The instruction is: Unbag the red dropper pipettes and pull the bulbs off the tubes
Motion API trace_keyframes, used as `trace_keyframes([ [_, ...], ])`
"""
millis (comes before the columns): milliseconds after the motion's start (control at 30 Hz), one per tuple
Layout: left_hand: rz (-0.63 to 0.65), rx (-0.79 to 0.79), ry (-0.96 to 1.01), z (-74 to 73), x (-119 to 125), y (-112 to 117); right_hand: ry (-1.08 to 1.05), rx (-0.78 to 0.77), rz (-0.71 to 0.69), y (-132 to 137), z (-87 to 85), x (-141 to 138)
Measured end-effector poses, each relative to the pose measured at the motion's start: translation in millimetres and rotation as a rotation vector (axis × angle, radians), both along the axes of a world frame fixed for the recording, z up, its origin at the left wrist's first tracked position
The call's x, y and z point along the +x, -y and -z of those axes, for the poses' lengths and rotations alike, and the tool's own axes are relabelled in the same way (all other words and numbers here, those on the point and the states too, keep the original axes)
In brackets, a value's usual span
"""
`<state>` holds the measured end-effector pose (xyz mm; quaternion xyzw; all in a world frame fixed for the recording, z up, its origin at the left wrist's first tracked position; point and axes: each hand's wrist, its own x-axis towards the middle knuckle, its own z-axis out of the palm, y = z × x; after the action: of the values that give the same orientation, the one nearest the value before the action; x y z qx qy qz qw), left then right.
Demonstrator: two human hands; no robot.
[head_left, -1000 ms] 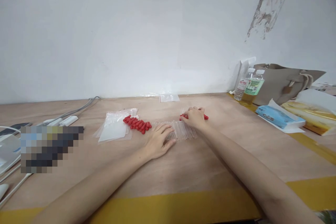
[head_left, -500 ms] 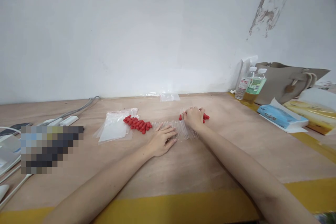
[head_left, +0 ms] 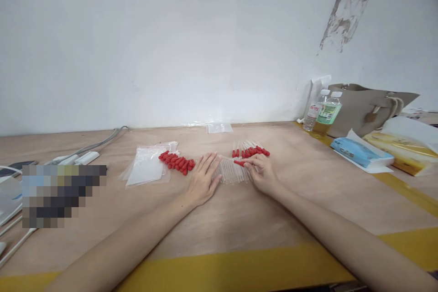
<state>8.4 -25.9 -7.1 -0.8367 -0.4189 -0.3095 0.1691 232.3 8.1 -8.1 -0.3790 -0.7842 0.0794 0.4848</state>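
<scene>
A row of thin clear glass tubes lies side by side on the table between my hands. My left hand rests flat at the row's left end, fingers stretched out and covering some tubes. At the right end, my right hand pinches a red dropper bulb, which points left over the tubes' far ends. Whether a tube sits in that bulb cannot be made out. Just beyond lie several droppers, red bulbs toward me and clear tubes pointing away. A heap of loose red bulbs is left of my left hand.
Clear zip bags lie stacked at the left, with another bag by the wall. Cables and a white plug are farther left. Two bottles, a grey handbag and tissue packs stand at the right.
My right hand has come back toward me from the finished-looking droppers, uncovering them, and now pinches a red bulb. My left hand has shifted slightly left, its fingers pointing farther away from me.
</scene>
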Motion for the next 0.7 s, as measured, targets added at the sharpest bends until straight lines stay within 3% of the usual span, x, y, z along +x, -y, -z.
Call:
trace_keyframes([
  [200, 0.078, 0.114, -0.051, -1.1, -14.1, 12.1, 0.016, -0.068, -0.242, 23.7, 3.6, -17.1],
  [300, 0.095, 0.149, -0.067, -0.7, -16.9, 16.0, 0.113, -0.074, -0.248, 32.0, 0.1, -22.9],
  [467, 0.128, 0.239, -0.109, -1.7, -11.6, 20.8, 0.302, 0.148, -0.145, 37.2, 1.0, -34.7],
  [700, 0.13, 0.219, -0.209, 0.0, -11.7, 28.4, 0.433, 0.418, -0.097, 39.5, 0.6, -35.5],
])
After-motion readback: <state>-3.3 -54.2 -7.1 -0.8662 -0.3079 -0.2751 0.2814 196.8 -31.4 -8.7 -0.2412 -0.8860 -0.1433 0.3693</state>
